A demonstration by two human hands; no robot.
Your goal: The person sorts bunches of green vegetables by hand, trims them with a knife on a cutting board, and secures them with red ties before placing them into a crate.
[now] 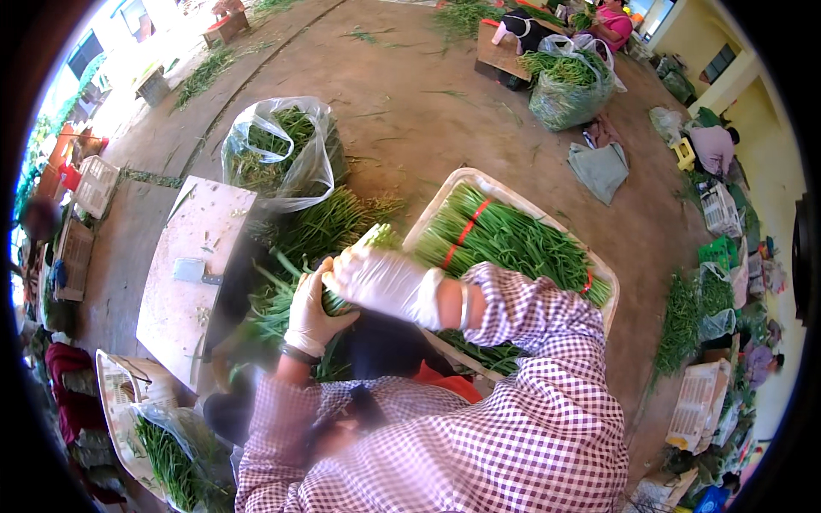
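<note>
Both my hands wear pale thin gloves and meet over my lap on a bunch of long green leafy stalks (377, 236). My left hand (313, 315) is closed around it from the left, thumb toward me. My right hand (372, 278) reaches across and lies closed over its upper part, slightly blurred. Pale cut ends stick out beyond my right hand, while loose leaves trail past my left. Just right of my hands stands a white crate (609, 295) of similar green bundles (513, 231), tied with red bands.
A pale board (192, 274) with a metal piece stands at my left. Beyond my hands are loose stalks (329, 222) and a clear bag (282, 145) of greens. Another crate (111, 402) sits at lower left. People work near more bags (571, 90) at the far right.
</note>
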